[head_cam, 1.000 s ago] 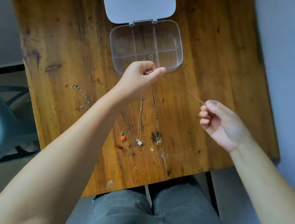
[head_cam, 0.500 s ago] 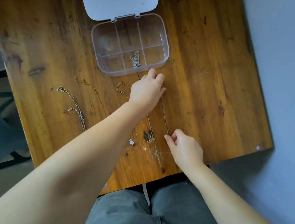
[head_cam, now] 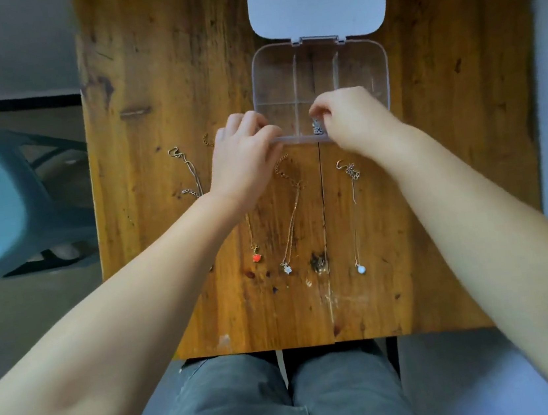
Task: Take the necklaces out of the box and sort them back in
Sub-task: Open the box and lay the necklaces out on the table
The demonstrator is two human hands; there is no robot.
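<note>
On the table (head_cam: 152,67), perhaps five necklaces (head_cam: 289,215); six-compartment box (head_cam: 383,66).

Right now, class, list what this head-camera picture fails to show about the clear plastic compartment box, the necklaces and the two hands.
- Silver chain in the clear plastic compartment box: the right hand covers part; whether it is pinched is unclear.
- Left hand: fingertips curl at the box's near rim; grip hidden.
- Red-pendant necklace: left wrist hides its upper chain.
- Leftmost silver necklace: left forearm hides its lower end.
</note>
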